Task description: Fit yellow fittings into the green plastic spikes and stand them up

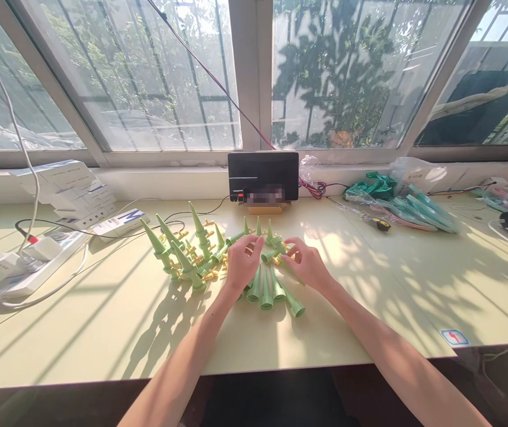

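Note:
Over a cluster of green plastic plant-watering spikes, my left hand (243,261) has its fingers curled in a pinch; whatever lies between the fingertips is hidden. My right hand (309,264) faces it, thumb and fingers closing on a short green watering-spike part (271,256). Several loose green cones (266,296) lie below, fanned out with their hollow ends toward me. More cones point up behind the hands. On the left, several watering spikes (187,267) with small yellow valves (210,274) stand tip-up, close together.
A black screen (262,175) stands against the window sill. White boxes (73,193) and a power strip (40,267) with cables occupy the left. Bagged green pieces (418,207) and a small black-and-yellow object (380,224) lie at right. The table's front edge (280,370) runs below my forearms.

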Action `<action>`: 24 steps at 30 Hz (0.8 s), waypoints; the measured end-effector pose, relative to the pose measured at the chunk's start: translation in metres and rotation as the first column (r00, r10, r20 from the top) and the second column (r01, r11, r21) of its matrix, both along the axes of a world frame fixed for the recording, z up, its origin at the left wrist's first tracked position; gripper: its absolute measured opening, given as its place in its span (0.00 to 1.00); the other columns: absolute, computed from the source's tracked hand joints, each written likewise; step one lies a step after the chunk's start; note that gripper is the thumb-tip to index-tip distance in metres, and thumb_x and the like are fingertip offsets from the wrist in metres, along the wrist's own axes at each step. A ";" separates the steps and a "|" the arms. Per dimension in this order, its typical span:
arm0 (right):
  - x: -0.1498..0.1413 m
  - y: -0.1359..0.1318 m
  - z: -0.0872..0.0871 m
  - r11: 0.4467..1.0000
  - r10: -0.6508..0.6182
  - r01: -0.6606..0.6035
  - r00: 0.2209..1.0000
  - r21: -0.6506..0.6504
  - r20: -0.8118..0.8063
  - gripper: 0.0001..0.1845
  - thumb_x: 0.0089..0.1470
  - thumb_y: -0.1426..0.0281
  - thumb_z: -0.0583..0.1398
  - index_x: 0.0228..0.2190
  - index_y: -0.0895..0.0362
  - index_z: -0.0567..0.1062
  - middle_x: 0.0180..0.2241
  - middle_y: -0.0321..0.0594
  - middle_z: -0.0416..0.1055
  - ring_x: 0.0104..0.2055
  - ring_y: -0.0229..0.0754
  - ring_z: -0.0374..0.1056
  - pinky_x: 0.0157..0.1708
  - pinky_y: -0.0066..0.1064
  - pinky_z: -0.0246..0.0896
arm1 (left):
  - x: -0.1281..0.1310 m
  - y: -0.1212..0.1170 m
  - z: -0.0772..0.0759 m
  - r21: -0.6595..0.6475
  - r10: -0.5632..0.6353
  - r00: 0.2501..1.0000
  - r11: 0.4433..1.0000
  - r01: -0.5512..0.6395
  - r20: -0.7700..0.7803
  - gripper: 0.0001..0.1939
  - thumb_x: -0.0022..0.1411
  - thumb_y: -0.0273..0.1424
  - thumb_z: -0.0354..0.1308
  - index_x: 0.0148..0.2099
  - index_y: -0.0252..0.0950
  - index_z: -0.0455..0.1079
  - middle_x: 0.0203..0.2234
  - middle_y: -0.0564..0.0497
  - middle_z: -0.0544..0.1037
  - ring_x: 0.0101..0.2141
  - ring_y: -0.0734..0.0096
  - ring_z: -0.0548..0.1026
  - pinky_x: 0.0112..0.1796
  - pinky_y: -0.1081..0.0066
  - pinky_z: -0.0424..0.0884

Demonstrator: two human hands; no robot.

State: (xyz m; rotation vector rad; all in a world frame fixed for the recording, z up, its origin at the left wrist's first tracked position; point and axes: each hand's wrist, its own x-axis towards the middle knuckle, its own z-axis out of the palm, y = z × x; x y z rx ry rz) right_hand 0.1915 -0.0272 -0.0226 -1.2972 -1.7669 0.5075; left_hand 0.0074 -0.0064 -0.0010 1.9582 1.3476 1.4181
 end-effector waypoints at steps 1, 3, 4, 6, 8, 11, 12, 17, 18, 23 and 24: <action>0.000 0.001 0.000 1.000 -0.001 0.001 1.000 -0.001 0.010 0.15 0.55 0.63 0.59 0.44 0.54 0.68 0.27 0.34 0.73 0.21 0.35 0.61 0.26 0.29 0.58 | 0.000 0.000 0.000 0.000 -0.004 1.000 1.000 0.004 -0.001 0.16 0.64 0.43 0.52 0.34 0.36 0.72 0.28 0.50 0.77 0.27 0.71 0.74 0.28 0.72 0.70; 0.000 0.001 -0.002 1.000 0.005 -0.005 1.000 -0.010 0.022 0.15 0.55 0.63 0.59 0.43 0.54 0.69 0.27 0.34 0.73 0.21 0.35 0.62 0.26 0.29 0.58 | 0.001 0.000 -0.001 0.004 -0.015 1.000 1.000 0.015 -0.005 0.16 0.64 0.43 0.52 0.34 0.36 0.72 0.28 0.50 0.77 0.27 0.71 0.74 0.28 0.73 0.70; 0.000 0.001 -0.002 1.000 0.010 -0.010 1.000 -0.015 0.027 0.15 0.55 0.62 0.59 0.44 0.54 0.69 0.27 0.35 0.73 0.22 0.36 0.62 0.27 0.29 0.58 | 0.001 -0.001 -0.001 0.006 -0.021 1.000 1.000 0.021 -0.008 0.16 0.64 0.42 0.52 0.34 0.36 0.72 0.28 0.50 0.77 0.27 0.71 0.73 0.28 0.73 0.70; -0.001 0.001 -0.004 1.000 0.020 -0.019 0.999 -0.025 0.043 0.15 0.55 0.61 0.59 0.43 0.54 0.69 0.27 0.35 0.73 0.22 0.37 0.62 0.27 0.30 0.58 | 0.002 -0.001 -0.001 0.013 -0.030 0.999 0.999 0.030 -0.014 0.16 0.64 0.42 0.52 0.35 0.37 0.72 0.29 0.50 0.77 0.27 0.72 0.73 0.29 0.73 0.70; -0.002 0.002 -0.007 0.999 0.026 -0.024 0.998 -0.031 0.059 0.16 0.55 0.60 0.58 0.43 0.54 0.70 0.26 0.36 0.73 0.23 0.37 0.62 0.27 0.30 0.58 | 0.002 -0.002 -0.001 0.016 -0.033 0.999 0.999 0.033 -0.016 0.16 0.64 0.43 0.51 0.35 0.37 0.73 0.29 0.50 0.77 0.27 0.72 0.73 0.28 0.73 0.69; -0.001 0.003 -0.010 0.999 0.025 -0.023 0.997 -0.036 0.077 0.16 0.55 0.58 0.59 0.42 0.54 0.71 0.26 0.36 0.73 0.23 0.38 0.62 0.27 0.31 0.58 | 0.002 -0.002 -0.001 0.013 -0.030 0.999 0.999 0.030 -0.015 0.17 0.64 0.43 0.51 0.35 0.36 0.73 0.28 0.50 0.77 0.28 0.71 0.73 0.27 0.74 0.69; -0.001 0.004 -0.011 0.999 0.022 -0.020 0.996 -0.034 0.085 0.16 0.55 0.58 0.59 0.41 0.54 0.72 0.25 0.36 0.72 0.23 0.38 0.62 0.27 0.31 0.58 | 0.002 -0.002 -0.001 0.011 -0.029 0.999 1.000 0.029 -0.014 0.17 0.64 0.43 0.51 0.35 0.36 0.73 0.28 0.50 0.77 0.28 0.71 0.73 0.27 0.74 0.69; 0.000 0.005 -0.012 1.000 0.015 -0.013 0.992 -0.017 0.122 0.15 0.54 0.58 0.59 0.39 0.55 0.73 0.24 0.36 0.71 0.24 0.39 0.63 0.27 0.31 0.56 | 0.002 -0.002 -0.001 0.008 -0.037 0.999 0.999 0.037 -0.017 0.17 0.64 0.43 0.51 0.35 0.37 0.72 0.29 0.50 0.77 0.29 0.71 0.73 0.28 0.74 0.69; 0.000 0.005 -0.012 1.000 0.015 -0.013 0.992 -0.018 0.127 0.14 0.54 0.59 0.60 0.39 0.55 0.74 0.24 0.36 0.71 0.24 0.39 0.63 0.27 0.31 0.56 | 0.002 -0.002 -0.001 0.006 -0.036 0.999 0.999 0.036 -0.018 0.17 0.65 0.43 0.51 0.35 0.37 0.72 0.29 0.50 0.77 0.28 0.71 0.73 0.28 0.74 0.69; 0.001 0.000 -0.003 1.000 -0.015 0.012 0.991 0.022 0.135 0.12 0.54 0.61 0.61 0.39 0.54 0.73 0.26 0.35 0.71 0.25 0.38 0.63 0.29 0.30 0.56 | 0.002 -0.002 0.000 0.003 -0.034 0.999 0.999 0.034 -0.008 0.16 0.65 0.42 0.51 0.34 0.37 0.72 0.28 0.51 0.77 0.28 0.72 0.73 0.27 0.75 0.69; 0.002 -0.001 -0.001 0.999 -0.020 0.016 0.992 0.032 0.127 0.11 0.54 0.62 0.60 0.38 0.54 0.73 0.26 0.35 0.71 0.25 0.37 0.63 0.29 0.30 0.56 | 0.002 -0.003 0.000 0.003 -0.035 0.999 0.999 0.035 -0.007 0.16 0.65 0.42 0.51 0.34 0.37 0.72 0.28 0.51 0.77 0.29 0.72 0.73 0.27 0.75 0.69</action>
